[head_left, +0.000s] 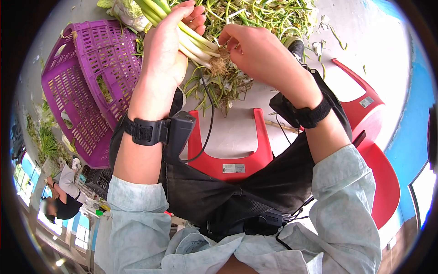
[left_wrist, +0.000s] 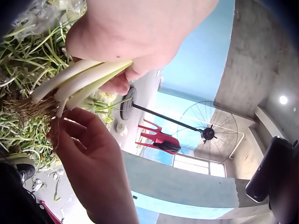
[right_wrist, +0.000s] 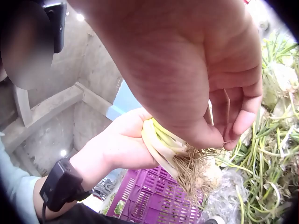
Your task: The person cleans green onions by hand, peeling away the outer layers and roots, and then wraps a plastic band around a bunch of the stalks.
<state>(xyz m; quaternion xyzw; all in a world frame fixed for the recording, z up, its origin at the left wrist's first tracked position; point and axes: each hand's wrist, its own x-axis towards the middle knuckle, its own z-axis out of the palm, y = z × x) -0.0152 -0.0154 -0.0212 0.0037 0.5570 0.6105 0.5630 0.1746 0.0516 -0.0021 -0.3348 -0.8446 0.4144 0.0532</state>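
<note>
My left hand [head_left: 165, 52] grips a small bunch of spring onions [head_left: 194, 42] by the stalks, white ends pointing right. Brown stringy roots [head_left: 221, 65] hang from those ends. Just right of them is my right hand [head_left: 264, 48], its fingers curled. In the right wrist view, the thumb and a fingertip of this hand pinch at the root strands [right_wrist: 189, 170]. The left wrist view shows the white stems [left_wrist: 77, 84] side by side below the left palm, with the right fingers right at the root ends.
Trimmed leaves and roots [head_left: 260, 16] lie heaped on the floor ahead. A purple crate [head_left: 107, 59] is at the left, near a cabbage [head_left: 129, 16]. A red stool [head_left: 235, 168] is between the knees; red chairs [head_left: 385, 182] are at the right. A person [head_left: 61, 196] is farther left.
</note>
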